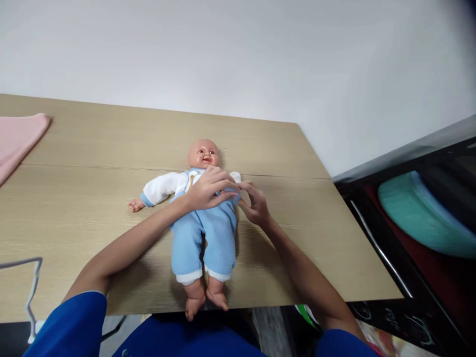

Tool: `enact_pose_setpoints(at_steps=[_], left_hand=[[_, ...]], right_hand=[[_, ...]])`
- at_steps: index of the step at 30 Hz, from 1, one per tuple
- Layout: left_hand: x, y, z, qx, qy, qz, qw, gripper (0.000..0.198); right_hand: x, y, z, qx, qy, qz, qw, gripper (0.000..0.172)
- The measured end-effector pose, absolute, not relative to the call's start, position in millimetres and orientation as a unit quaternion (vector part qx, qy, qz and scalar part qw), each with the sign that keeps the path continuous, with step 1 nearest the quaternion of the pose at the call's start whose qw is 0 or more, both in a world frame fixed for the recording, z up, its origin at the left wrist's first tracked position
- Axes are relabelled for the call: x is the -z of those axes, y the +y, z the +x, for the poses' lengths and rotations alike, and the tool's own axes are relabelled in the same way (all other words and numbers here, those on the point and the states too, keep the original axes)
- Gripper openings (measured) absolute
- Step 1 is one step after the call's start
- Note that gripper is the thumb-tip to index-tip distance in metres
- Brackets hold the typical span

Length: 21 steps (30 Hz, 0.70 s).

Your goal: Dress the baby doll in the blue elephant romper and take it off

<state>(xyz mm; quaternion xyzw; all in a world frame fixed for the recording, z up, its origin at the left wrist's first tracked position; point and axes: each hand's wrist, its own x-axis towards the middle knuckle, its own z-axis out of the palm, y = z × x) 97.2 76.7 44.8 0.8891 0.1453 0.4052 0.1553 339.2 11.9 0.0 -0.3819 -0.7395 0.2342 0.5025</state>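
Observation:
A baby doll (205, 233) lies on its back on the wooden table, its head away from me and its feet at the near edge. It wears a light blue and white fleece outfit. Across its chest reaches my left hand (212, 188), the fingers curled at the doll's sleeve (235, 176) on the right side. My right hand (255, 202) meets it there from the right, thumb and fingers closed about the blue cuff. That doll arm is mostly hidden behind my hands. The other doll arm (159, 189) stretches out to the left, its small hand bare.
On the table (282, 153) a pink cloth (20, 139) lies at the far left. A bent grey metal rod (35, 277) stands at the near left. Beyond the right edge is a dark rack with a teal basin (420, 213). A pale wall (238, 59) rises behind.

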Motion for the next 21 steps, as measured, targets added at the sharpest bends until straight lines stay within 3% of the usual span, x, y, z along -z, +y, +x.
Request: enact_pose_setpoints(at_steps=[4,7,11,17,21], left_hand=[[-46.1,78.1,99.7,-0.426,0.187,0.856,0.227,0.038],[-45.3,79.4,100.3,-0.377,0.233,0.872,0.206,0.040],[-42.4,82.3,101.7,-0.316,0.290,0.881,0.199,0.027],[-45.4,85.1,102.6,-0.307,0.308,0.864,0.253,0.020],[-47.3,86.7,102.0,-0.332,0.297,0.840,0.309,0.019]], right_hand=[[-9.4,0.6,341.8,-0.254,-0.749,-0.361,0.494,0.019],[-1.9,-1.2,331.9,-0.371,-0.625,-0.404,0.555,0.030],[16.7,5.0,320.2,-0.498,-0.457,-0.432,0.597,0.045],[28.5,9.3,314.1,-0.345,-0.466,-0.529,0.620,0.041],[29.6,20.6,309.1,-0.355,-0.453,-0.548,0.607,0.048]])
